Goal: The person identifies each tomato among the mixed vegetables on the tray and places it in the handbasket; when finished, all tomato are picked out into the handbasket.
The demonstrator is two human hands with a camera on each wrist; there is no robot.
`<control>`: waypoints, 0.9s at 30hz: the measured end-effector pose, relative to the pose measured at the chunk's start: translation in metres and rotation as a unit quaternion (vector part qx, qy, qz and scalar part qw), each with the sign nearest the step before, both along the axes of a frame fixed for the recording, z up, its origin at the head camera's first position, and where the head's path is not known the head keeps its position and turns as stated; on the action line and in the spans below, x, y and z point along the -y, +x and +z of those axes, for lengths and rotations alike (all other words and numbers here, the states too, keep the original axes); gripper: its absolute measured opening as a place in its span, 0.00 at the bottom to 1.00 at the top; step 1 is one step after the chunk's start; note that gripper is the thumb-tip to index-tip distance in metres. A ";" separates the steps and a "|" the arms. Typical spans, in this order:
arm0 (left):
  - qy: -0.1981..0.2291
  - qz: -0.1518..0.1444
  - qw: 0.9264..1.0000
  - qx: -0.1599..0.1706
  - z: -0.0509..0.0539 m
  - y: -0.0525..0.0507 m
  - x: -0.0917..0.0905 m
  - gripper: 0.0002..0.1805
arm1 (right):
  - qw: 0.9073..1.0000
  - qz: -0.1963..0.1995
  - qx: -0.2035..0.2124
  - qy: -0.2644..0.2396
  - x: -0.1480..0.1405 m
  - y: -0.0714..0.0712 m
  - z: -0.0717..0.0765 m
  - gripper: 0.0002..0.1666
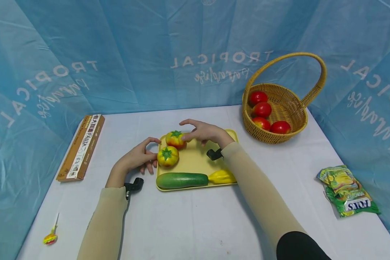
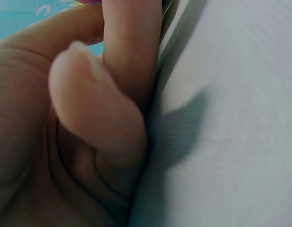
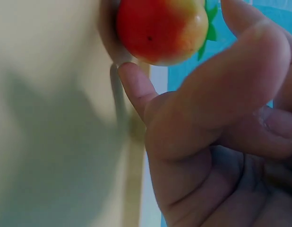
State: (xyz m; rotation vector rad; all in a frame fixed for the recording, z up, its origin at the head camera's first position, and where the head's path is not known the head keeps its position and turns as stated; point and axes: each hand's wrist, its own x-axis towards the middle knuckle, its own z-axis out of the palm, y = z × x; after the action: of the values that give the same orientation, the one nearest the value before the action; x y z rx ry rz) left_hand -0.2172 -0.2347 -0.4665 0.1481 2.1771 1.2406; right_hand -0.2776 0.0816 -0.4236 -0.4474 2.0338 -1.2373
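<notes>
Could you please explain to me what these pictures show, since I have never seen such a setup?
There is no machine: these are a person's bare left hand and right hand. The wide picture comes from a camera worn on the head; the two close-ups come from cameras on the wrists. On the white table lie a tray with two tomatoes, a cucumber and a yellow vegetable, plus a basket of red fruit, a box, a lollipop and a green packet. Both hands are by the tomatoes; neither appears to grip anything.
</notes>
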 end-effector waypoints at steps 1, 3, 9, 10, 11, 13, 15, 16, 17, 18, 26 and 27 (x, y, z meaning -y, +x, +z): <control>0.000 0.000 1.000 0.001 0.000 0.000 0.000 0.32 | 1.000 0.002 0.001 0.004 0.001 0.000 -0.001 0.47; 0.000 0.000 1.000 0.002 0.000 0.000 0.000 0.32 | 1.000 0.006 0.003 0.011 0.003 -0.001 -0.003 0.48; 0.000 0.000 1.000 0.000 -0.001 -0.001 0.001 0.32 | 1.000 0.015 0.007 0.023 0.008 -0.001 -0.004 0.48; -0.001 0.000 1.000 0.000 -0.002 -0.001 0.001 0.32 | 1.000 0.015 0.007 0.023 0.009 -0.001 -0.004 0.48; -0.001 -0.001 1.000 0.000 -0.002 -0.001 0.001 0.32 | 1.000 0.016 0.007 0.024 0.010 -0.001 -0.005 0.48; 0.000 -0.001 1.000 -0.001 -0.002 -0.002 0.001 0.32 | 1.000 0.016 0.005 0.026 0.011 -0.002 -0.005 0.48; 0.000 -0.001 1.000 -0.002 -0.002 -0.002 0.001 0.32 | 1.000 0.017 0.005 0.024 0.011 -0.002 -0.005 0.48; 0.000 0.000 1.000 -0.002 -0.002 -0.002 0.001 0.32 | 1.000 0.018 0.005 0.023 0.012 -0.002 -0.005 0.49; 0.000 0.000 1.000 -0.002 -0.002 -0.001 0.001 0.32 | 1.000 0.019 0.006 0.023 0.012 -0.002 -0.005 0.48; -0.001 0.001 1.000 -0.002 -0.002 -0.001 0.001 0.32 | 1.000 0.019 0.007 0.023 0.013 -0.001 -0.005 0.48; -0.005 0.004 1.000 0.000 -0.002 -0.001 0.001 0.33 | 0.999 0.024 0.003 0.027 0.014 -0.002 -0.007 0.49; -0.005 0.004 1.000 0.000 -0.002 -0.001 0.001 0.33 | 0.999 0.025 0.002 0.028 0.014 -0.002 -0.007 0.49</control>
State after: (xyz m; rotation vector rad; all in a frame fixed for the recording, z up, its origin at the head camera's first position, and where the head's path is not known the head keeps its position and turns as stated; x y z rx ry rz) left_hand -0.2182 -0.2356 -0.4689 0.1350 2.1862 1.2346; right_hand -0.2794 0.0672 -0.4308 -0.4657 2.0356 -1.1471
